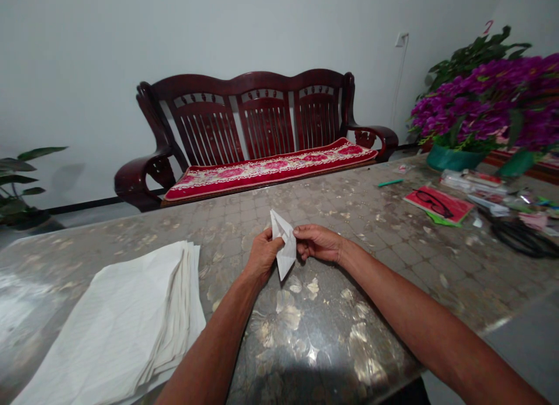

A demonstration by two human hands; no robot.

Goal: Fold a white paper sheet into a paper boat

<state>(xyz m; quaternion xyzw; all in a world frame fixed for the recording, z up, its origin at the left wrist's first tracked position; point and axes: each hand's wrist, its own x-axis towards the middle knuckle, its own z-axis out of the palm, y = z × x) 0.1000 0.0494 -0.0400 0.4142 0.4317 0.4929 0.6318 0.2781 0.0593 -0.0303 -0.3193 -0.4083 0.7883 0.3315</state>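
Observation:
A small piece of folded white paper (286,257), pointed at its top and bottom, is held up just above the table. My left hand (262,252) grips its left side, with the thumb laid over the front. At the right edge, my right hand (318,242) pinches the paper between thumb and forefinger, its other fingers curled below. Left of my forearm lies a thick stack of white paper sheets (117,312), its edges uneven.
The table (236,218) has a patterned, shiny cover. On its right are a green pen (390,183), glasses (433,201) on a red booklet (458,204), a black cable (519,237) and purple flowers (471,96) in a green pot. Behind stands a wooden bench (262,119).

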